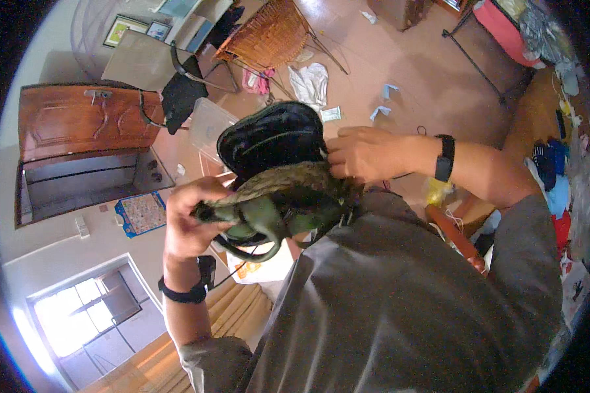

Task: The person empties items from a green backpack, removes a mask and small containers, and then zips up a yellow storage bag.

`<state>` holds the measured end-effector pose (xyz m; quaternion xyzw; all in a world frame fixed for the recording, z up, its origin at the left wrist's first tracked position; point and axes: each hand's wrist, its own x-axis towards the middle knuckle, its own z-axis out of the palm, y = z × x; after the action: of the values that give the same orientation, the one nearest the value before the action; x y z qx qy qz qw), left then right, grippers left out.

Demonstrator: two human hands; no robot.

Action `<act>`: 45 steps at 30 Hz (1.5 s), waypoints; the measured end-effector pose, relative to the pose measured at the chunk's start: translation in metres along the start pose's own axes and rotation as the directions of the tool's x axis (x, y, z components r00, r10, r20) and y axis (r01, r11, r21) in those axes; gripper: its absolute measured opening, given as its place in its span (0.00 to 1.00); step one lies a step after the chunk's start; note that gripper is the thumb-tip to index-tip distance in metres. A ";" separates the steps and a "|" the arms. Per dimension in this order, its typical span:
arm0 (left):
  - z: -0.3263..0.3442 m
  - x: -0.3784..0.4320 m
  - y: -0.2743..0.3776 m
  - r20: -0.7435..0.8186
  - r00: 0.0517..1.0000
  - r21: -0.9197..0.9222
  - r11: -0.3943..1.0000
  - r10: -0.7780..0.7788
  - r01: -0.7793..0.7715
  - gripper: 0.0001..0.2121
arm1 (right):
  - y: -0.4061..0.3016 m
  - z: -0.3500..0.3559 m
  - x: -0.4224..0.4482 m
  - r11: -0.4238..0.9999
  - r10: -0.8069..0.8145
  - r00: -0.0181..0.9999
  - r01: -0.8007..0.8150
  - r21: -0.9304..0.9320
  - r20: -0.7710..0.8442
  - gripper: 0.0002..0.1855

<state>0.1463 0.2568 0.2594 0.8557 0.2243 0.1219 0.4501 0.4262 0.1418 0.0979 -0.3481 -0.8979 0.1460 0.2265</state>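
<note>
Held up in front of my chest is a green bag [270, 213] with a black panel [275, 137] standing up at its far side. It looks like a small backpack or handbag, and a green loop handle or strap curves below its near side. My left hand [191, 216] pinches the left end of the bag between thumb and fingers. At the opposite end my right hand [364, 154] is closed over the edge, where the black panel meets the green fabric. The right fingertips are partly hidden. A dark band sits on each wrist.
A woven wicker chair [263, 37], a white plastic bag [309, 83] and blue scraps [381, 112] lie or stand on the floor ahead. To the left are a clear plastic box [209, 120], a folding chair [140, 61] and a wooden door [88, 120]. Clothes [553, 177] are piled at right.
</note>
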 end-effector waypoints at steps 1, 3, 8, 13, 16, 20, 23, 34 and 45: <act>-0.001 -0.010 -0.009 -0.042 0.999 -0.106 0.994 -0.030 0.026 0.13 | -0.005 0.008 -0.004 0.999 -0.017 1.000 0.017 -0.034 -0.002 0.19; 0.006 -0.021 -0.012 -0.075 0.997 -0.217 0.976 -0.003 -0.013 0.12 | -0.014 0.022 -0.013 0.999 0.025 0.996 -0.022 0.037 -0.083 0.15; 0.019 -0.039 -0.006 -0.022 0.992 -0.114 0.986 0.121 -0.123 0.09 | -0.040 0.043 -0.014 0.992 0.113 0.975 -0.123 0.041 0.193 0.13; 0.042 -0.032 0.013 0.052 0.974 -0.140 0.967 0.222 -0.213 0.11 | -0.038 0.035 0.010 0.958 0.232 0.751 -0.288 -0.010 0.618 0.10; 0.052 -0.029 0.017 0.012 0.976 -0.133 0.968 0.216 -0.213 0.11 | -0.032 0.041 0.010 0.955 0.266 0.785 -0.292 -0.044 0.559 0.09; 0.055 -0.035 0.014 -0.083 0.986 -0.141 0.978 0.146 -0.156 0.11 | -0.029 0.037 -0.002 0.970 0.231 0.803 -0.234 -0.065 0.549 0.09; 0.062 -0.036 0.015 -0.103 0.990 -0.183 0.977 0.096 -0.114 0.12 | -0.031 0.022 -0.008 0.989 0.143 0.774 -0.128 -0.068 0.617 0.09; 0.100 0.034 0.010 0.134 0.990 -0.272 0.958 -0.054 0.089 0.14 | 0.014 0.091 -0.015 0.465 0.614 0.782 -0.467 0.752 0.106 0.15; 0.062 0.109 -0.057 0.153 0.959 -0.495 0.822 -0.237 0.282 0.10 | 0.099 0.055 0.002 0.506 0.648 0.581 -0.812 0.291 0.492 0.18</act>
<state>0.2510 0.2943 0.1784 0.6708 0.2789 0.0782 0.6827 0.4524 0.2085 0.0096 -0.6004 -0.6164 0.5043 0.0728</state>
